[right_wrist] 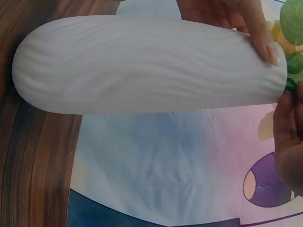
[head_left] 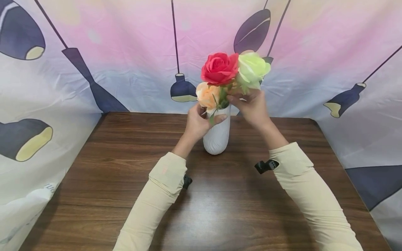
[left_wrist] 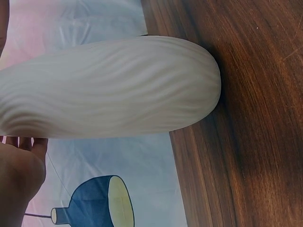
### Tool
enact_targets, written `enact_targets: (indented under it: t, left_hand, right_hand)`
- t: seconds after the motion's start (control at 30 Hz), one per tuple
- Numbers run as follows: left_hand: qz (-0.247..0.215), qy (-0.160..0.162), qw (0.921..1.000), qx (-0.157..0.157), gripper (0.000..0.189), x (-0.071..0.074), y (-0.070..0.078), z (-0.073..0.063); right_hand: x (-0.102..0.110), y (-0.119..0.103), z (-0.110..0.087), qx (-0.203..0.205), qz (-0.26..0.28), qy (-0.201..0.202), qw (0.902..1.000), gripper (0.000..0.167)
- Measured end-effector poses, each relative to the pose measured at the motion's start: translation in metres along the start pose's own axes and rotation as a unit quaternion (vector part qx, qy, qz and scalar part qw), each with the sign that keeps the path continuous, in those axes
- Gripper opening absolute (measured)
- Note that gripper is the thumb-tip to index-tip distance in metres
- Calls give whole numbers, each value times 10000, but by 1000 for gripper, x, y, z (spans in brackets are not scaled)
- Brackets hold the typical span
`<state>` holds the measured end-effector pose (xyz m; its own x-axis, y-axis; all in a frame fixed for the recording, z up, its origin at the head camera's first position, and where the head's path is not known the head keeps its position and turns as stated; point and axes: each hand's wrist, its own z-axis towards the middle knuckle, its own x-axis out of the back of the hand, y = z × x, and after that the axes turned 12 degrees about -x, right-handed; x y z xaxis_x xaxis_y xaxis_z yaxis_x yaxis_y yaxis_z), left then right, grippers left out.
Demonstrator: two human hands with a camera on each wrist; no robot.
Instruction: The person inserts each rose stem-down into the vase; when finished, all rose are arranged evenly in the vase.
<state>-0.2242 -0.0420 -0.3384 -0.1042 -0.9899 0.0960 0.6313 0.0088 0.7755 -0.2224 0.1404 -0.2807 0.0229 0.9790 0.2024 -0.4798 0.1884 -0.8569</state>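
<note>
A white vase (head_left: pixel 216 136) with a wavy ribbed surface stands upright on the table, holding a red rose (head_left: pixel 220 68), a pale green rose (head_left: pixel 252 70) and a peach rose (head_left: pixel 208 96). My left hand (head_left: pixel 198 122) grips the vase just below its rim, thumb across the front and fingers around the side. At the mouth of the vase my right hand (head_left: pixel 251 108) pinches a green stem (right_wrist: pixel 290 85) under the pale green rose. In the left wrist view the ribbed vase (left_wrist: pixel 118 87) fills the middle, with the left-hand fingers (left_wrist: pixel 39 146) beside it.
The brown wood-grain table (head_left: pixel 125 167) extends around the vase on both sides and toward me. Behind it hangs a pastel cloth (head_left: pixel 135 62) printed with dark lamps, and more cloth covers both sides. Black wrist cameras (head_left: pixel 266 166) are strapped at the cream sleeves.
</note>
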Motion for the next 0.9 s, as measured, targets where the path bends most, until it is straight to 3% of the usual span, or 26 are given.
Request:
enact_targets:
  t: [0.17, 0.27, 0.43, 0.53, 0.67, 0.77, 0.9]
  left_hand:
    - [-15, -38, 9999, -129, 56, 1, -1, 1]
    - [-55, -33, 9999, -152, 56, 2, -2, 1]
    - [-67, 6, 9999, -150, 55, 4, -3, 0]
    - [-50, 17, 9999, -139, 54, 3, -3, -1]
    - [-21, 58, 9999, -105, 53, 3, -1, -1]
    - [-10, 46, 10000, -74, 54, 3, -1, -1]
    - [16, 48, 10000, -58, 56, 3, -1, -1]
  right_hand:
    - [3, -4, -3, -227, 833, 264, 9959, 37]
    - [2, -9, -4, -521, 1571, 369, 9855, 41]
    - [-4, -11, -4, -671, 2199, 271, 9728, 43]
    - [-7, -8, -4, -569, 2028, 384, 9768, 41]
    - [-11, -1, -5, -528, 800, 517, 9941, 38]
    - [-12, 3, -7, -593, 97, 432, 9973, 41]
    - [-12, 3, -9, -624, 58, 315, 9975, 42]
